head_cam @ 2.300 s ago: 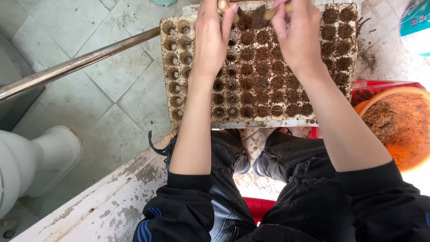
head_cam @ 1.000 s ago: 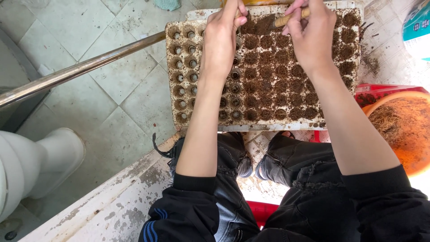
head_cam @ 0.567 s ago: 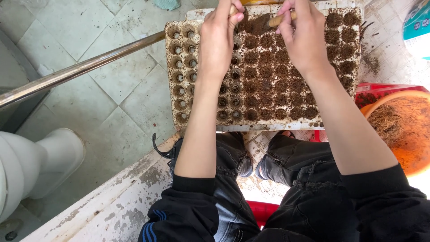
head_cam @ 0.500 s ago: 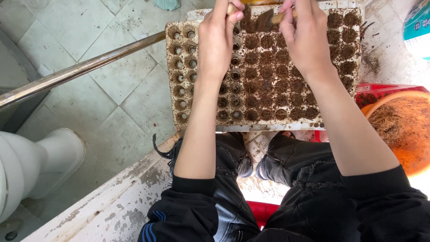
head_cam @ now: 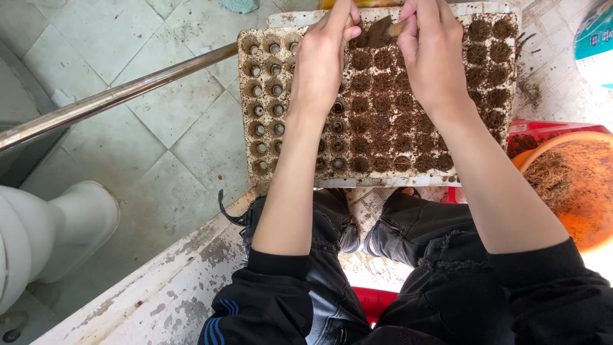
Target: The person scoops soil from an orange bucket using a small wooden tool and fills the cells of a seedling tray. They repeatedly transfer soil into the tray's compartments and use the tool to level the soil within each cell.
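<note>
Both hands [head_cam: 377, 61] unmoved over seed tray [head_cam: 383, 147]

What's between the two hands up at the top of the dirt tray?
In the head view, a small brown tool lies between the left hand and right hand, over the soil-filled cells of the seedling tray.

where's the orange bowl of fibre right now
In the head view the orange bowl sits at the right edge, beside the right forearm, just below and right of the seed tray.
</note>
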